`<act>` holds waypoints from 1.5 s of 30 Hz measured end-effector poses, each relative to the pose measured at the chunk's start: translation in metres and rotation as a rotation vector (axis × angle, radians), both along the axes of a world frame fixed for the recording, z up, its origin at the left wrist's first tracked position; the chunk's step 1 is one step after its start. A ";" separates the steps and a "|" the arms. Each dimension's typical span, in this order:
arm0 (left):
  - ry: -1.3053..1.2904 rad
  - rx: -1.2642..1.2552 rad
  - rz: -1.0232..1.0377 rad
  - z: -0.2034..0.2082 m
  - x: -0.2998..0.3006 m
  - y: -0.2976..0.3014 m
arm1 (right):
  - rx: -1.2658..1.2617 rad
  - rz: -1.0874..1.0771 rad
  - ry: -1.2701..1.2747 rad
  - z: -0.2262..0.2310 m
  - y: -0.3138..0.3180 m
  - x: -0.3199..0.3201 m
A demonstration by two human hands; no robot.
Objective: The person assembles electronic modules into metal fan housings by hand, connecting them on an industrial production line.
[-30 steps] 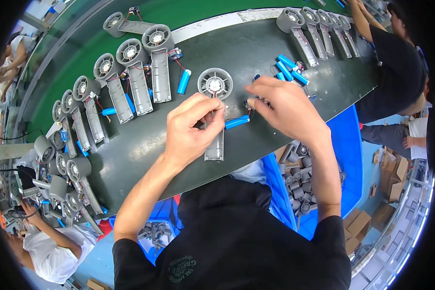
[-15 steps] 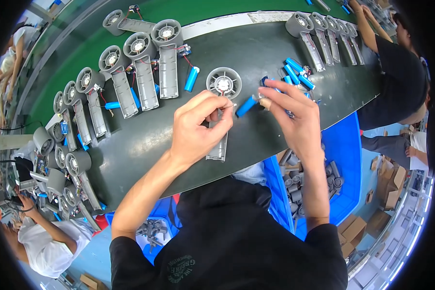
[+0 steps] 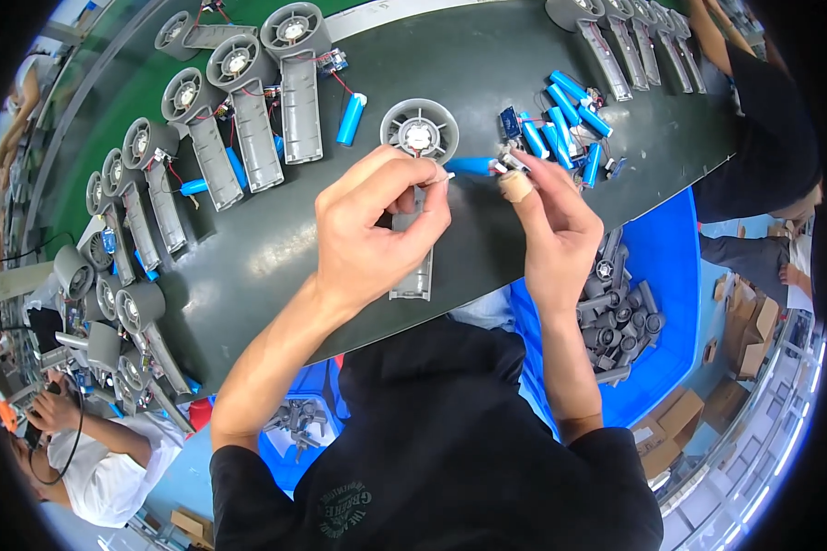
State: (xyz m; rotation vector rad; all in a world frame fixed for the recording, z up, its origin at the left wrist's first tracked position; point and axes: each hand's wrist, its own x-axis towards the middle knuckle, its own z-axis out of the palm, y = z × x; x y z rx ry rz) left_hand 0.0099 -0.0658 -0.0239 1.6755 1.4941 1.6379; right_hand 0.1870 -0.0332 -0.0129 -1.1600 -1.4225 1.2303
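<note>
Over the table, my left hand (image 3: 377, 225) is closed in a pinch on a small white plug (image 3: 449, 176). My right hand (image 3: 558, 225) holds a small circuit board (image 3: 513, 161) between thumb and fingers; a beige wrap covers the thumb tip. Beside that board, a blue cylindrical battery (image 3: 473, 166) points left, its end close to the white plug. Beneath my left hand lies a grey handheld-fan shell (image 3: 412, 283), its round fan head (image 3: 420, 106) facing up. My fingers hide the middle of the shell.
Several grey fan shells (image 3: 301, 110) with boards and batteries line the left side. More shells (image 3: 606, 60) stand at the far right, near loose blue batteries (image 3: 560, 142). A blue bin (image 3: 675, 312) of grey parts sits below the table edge. Co-workers are at both sides.
My right hand has swung the battery from a slant to nearly level, its end now closer to the plug in my left hand. The whole view has shifted slightly.
</note>
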 end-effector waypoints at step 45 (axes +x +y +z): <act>0.188 0.083 0.003 0.004 0.007 -0.005 | 0.483 0.021 -0.285 -0.018 -0.016 -0.017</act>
